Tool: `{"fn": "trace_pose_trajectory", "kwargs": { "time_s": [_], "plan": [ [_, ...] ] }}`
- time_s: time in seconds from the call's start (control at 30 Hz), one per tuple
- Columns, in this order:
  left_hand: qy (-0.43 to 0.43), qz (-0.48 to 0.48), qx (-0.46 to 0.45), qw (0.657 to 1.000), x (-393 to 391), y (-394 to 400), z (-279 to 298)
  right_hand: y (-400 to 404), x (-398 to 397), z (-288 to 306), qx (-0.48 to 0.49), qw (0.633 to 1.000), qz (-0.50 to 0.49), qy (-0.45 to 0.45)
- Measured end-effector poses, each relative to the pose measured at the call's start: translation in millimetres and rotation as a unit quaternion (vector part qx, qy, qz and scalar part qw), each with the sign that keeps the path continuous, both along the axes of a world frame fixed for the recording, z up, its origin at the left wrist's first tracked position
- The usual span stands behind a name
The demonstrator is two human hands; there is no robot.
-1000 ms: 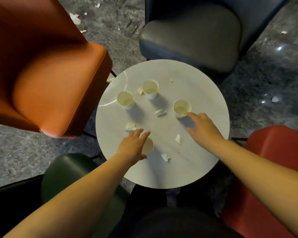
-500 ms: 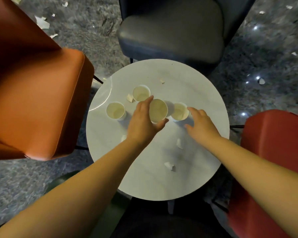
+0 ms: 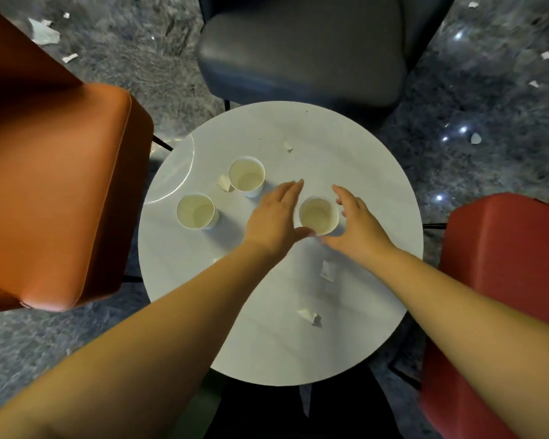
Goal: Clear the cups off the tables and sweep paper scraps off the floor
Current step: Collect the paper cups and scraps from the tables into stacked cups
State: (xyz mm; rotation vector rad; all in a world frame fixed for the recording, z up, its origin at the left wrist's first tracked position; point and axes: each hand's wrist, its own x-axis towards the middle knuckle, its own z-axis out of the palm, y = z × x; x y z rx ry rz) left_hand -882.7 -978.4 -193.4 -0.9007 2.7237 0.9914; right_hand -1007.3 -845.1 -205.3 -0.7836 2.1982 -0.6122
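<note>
Three white paper cups stand on the round white table (image 3: 346, 147): one at the back left (image 3: 246, 176), one at the left (image 3: 196, 211), and one in the middle (image 3: 319, 215). My left hand (image 3: 274, 218) lies against the left side of the middle cup, fingers straight, thumb touching its near side. My right hand (image 3: 355, 224) flanks the cup on the right, fingers relaxed and a little apart from the rim, thumb reaching toward the cup's base. Paper scraps lie on the table, one (image 3: 328, 270) just under my right wrist and another (image 3: 308, 315) nearer me.
Around the table stand an orange armchair (image 3: 54, 191) on the left, a dark grey one (image 3: 301, 49) behind and a red one (image 3: 504, 264) on the right. White paper scraps (image 3: 43, 33) dot the grey speckled floor, with more at the right (image 3: 475, 138).
My left hand lifted the near cup, carried it right and set it where the right-hand cup stood; one cup fewer shows now. Its fingers have straightened. My right hand shifted to flank that cup.
</note>
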Motion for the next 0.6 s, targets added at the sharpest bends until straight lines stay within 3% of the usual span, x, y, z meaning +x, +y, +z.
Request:
{"fn": "trace_pose_trajectory", "kwargs": {
  "time_s": [0.1,0.2,0.33,0.47,0.6],
  "plan": [
    [0.013,0.069,-0.108,0.992,31.2,-28.6,9.2,-5.1,0.5,-1.8,-0.007,1.000,0.020,0.010],
    [-0.066,0.146,-0.174,0.972,64.9,-54.5,12.7,-12.1,2.0,-2.9,-0.004,0.999,0.042,0.020],
    [-0.171,0.171,-0.118,0.963,89.5,-70.7,5.0,-18.3,5.8,-4.4,0.005,0.996,0.075,0.037],
    [-0.146,0.188,-0.064,0.969,91.6,-72.5,-3.3,-19.5,7.1,-4.9,0.014,0.996,0.079,0.049],
    [-0.088,0.232,-0.105,0.963,83.5,-73.8,5.1,-19.1,6.8,-5.0,0.023,0.995,0.079,0.055]
  ]
}}
